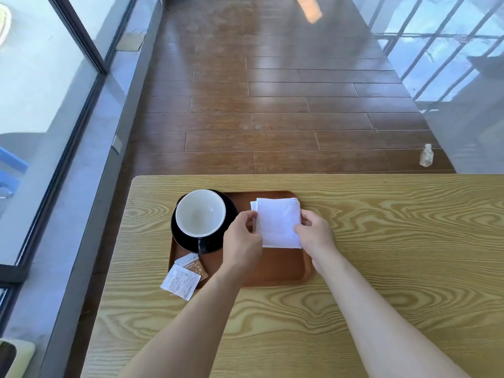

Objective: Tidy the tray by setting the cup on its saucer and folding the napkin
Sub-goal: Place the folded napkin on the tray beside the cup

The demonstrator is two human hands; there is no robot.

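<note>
A brown tray lies on the wooden table. At its left end a cup, white inside and black outside, stands upright on a black saucer. A white napkin, folded into a small rectangle, rests on the tray's right half. My left hand pinches the napkin's left edge. My right hand holds its right edge, fingers curled onto the cloth.
Two small paper sachets lie at the tray's near left corner, one hanging over the rim onto the light wooden table. A small clear bottle stands on the floor beyond the table's far right. Glass walls run along both sides.
</note>
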